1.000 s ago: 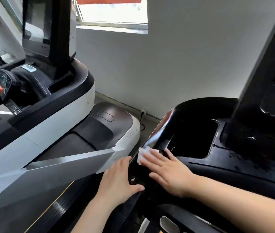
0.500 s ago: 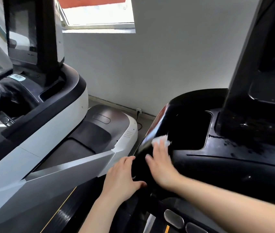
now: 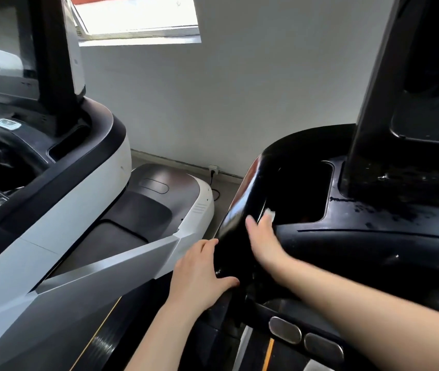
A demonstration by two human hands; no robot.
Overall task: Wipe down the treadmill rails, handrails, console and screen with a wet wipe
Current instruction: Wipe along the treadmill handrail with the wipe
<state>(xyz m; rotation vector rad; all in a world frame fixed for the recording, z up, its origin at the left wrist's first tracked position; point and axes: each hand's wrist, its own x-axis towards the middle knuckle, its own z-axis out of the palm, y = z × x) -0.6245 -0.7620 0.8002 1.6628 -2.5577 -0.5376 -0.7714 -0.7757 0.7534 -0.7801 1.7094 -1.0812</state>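
While the right hand [image 3: 262,238] presses a small white wet wipe [image 3: 270,213] under straight, close-set fingers against the glossy black treadmill console [image 3: 360,236], beside its recessed tray [image 3: 306,194], the left hand [image 3: 199,274] rests flat on the console's curved left edge, fingers together and thumb spread. A white and black treadmill [image 3: 79,204] stands to the left.

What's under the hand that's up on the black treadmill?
A white wet wipe peeks out past the right hand, pressed on the glossy black console. Most of the wipe is hidden beneath the fingers.
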